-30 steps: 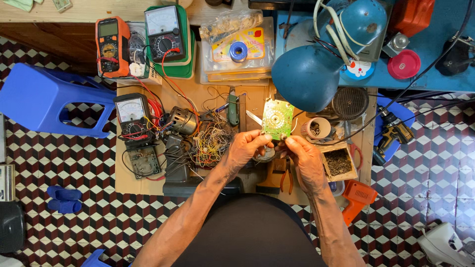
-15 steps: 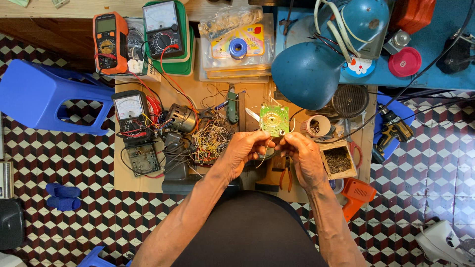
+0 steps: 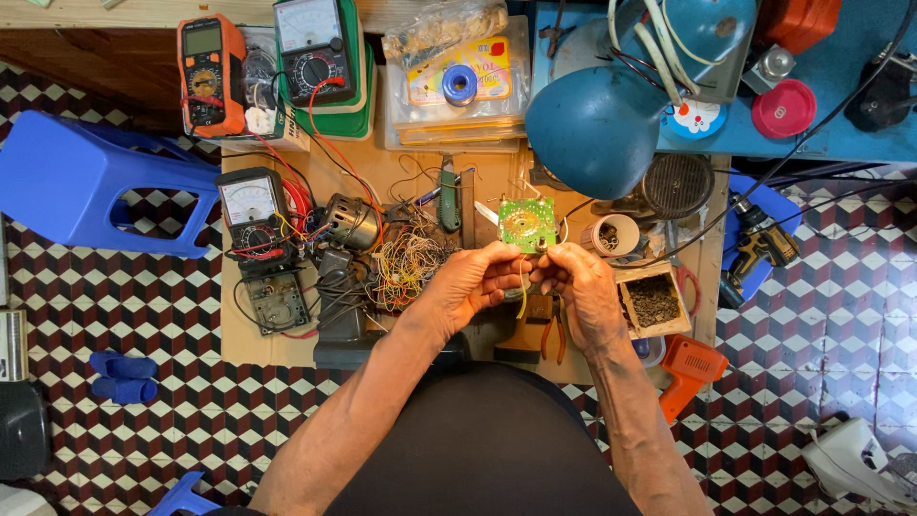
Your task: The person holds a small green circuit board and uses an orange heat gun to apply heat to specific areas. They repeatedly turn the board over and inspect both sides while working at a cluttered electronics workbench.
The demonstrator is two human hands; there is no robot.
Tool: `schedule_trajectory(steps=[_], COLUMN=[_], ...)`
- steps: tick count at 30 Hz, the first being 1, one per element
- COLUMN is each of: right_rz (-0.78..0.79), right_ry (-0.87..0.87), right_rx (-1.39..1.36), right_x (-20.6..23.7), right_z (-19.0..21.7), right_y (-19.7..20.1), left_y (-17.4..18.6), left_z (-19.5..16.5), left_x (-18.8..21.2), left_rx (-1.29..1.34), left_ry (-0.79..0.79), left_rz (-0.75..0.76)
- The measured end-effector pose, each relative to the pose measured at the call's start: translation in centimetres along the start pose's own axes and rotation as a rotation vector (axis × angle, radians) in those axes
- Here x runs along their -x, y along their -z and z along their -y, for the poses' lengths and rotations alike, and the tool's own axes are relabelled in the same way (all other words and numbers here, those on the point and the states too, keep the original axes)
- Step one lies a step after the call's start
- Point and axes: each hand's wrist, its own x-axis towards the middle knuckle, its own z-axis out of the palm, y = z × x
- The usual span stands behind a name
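Note:
Both my hands hold a small green circuit board [image 3: 527, 225] above a low wooden work table [image 3: 287, 344]. My left hand [image 3: 473, 282] grips its lower left edge. My right hand [image 3: 583, 287] pinches its lower right edge, fingers closed. A thin yellowish wire [image 3: 522, 298] hangs down between the two hands. The board's face tilts up toward the camera, lit by the lamp.
A blue desk lamp [image 3: 597, 119] hangs over the table's right. Multimeters: orange [image 3: 202, 75], green-cased [image 3: 315, 53], black [image 3: 250, 215]. A wire tangle [image 3: 406, 263], a small motor [image 3: 351, 222], pliers [image 3: 551, 330], a box of small parts [image 3: 654, 301]. A blue stool [image 3: 86, 182] lies at left.
The circuit board has turned from tilted to squarer and sits a little lower between my hands. My fingers have closed in nearer its lower edge.

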Motion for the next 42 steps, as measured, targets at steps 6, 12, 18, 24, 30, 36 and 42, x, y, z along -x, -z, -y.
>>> schedule_trajectory(steps=[6, 12, 18, 24, 30, 36, 42], right_rz=[0.024, 0.002, -0.066, -0.662, -1.171, -1.085, -1.098], right_ry=[0.082, 0.099, 0.092, 0.266, -0.057, -0.503, -0.493], right_rx=[0.14, 0.288, 0.352, 0.441, 0.808, 0.925, 1.028], right_x=[0.5, 1.5, 2.4, 12.2, 15.7, 11.2, 10.0], right_z=[-0.4, 0.2, 1.3, -0.9, -7.1, -7.5, -7.5], right_y=[0.3, 0.4, -1.1, 5.1, 16.2, 19.5, 20.1], left_y=[0.2, -0.2, -0.5, -0.9, -0.4, 0.4, 2.0], left_z=[0.6, 1.6, 1.9, 2.3, 2.2, 2.4, 3.0], left_x=[-0.2, -0.7, -0.3, 1.1, 1.7, 3.7, 5.0], left_rx=[-0.11, -0.271, -0.371, -0.328, -0.337, -0.347, -0.396], left_ry=[-0.08, -0.217, -0.288, -0.227, -0.22, -0.259, -0.263], left_rz=[0.014, 0.029, 0.012, -0.033, -0.129, -0.173, -0.251])
